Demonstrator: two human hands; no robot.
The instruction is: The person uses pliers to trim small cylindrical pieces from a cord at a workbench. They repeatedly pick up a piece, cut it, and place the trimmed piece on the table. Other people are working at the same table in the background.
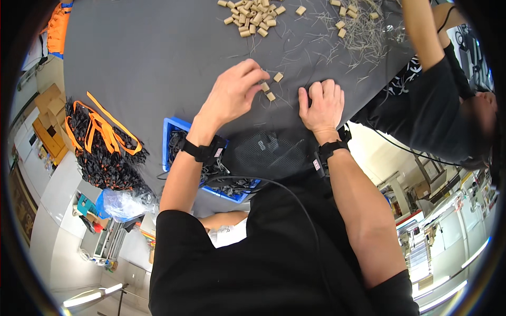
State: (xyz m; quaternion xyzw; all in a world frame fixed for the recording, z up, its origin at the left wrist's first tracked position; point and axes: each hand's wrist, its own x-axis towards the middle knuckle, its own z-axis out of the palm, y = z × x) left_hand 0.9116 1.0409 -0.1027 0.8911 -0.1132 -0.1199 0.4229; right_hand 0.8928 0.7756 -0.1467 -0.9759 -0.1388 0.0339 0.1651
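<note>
My left hand (232, 90) is over the grey table, its thumb and index finger bent toward each other in a pinch. A small tan cylinder (264, 86) sits at those fingertips, apparently between them. Two more tan cylinders, one (278, 77) farther right and one (271, 97) nearer me, lie on the table close by. To the right, my right hand (323, 105) rests palm down on the table, thumb apart and fingers slightly bent, with nothing seen in it. Thin wire-like strands lie around the cylinders.
A pile of tan cylinders (254, 17) lies at the far middle, with loose thin strands (363, 39) right of it. Blue bins (167, 142) of black parts stand near my left forearm. Black bundles with orange straps (105, 152) hang left. Another person's arm (421, 31) reaches in at right.
</note>
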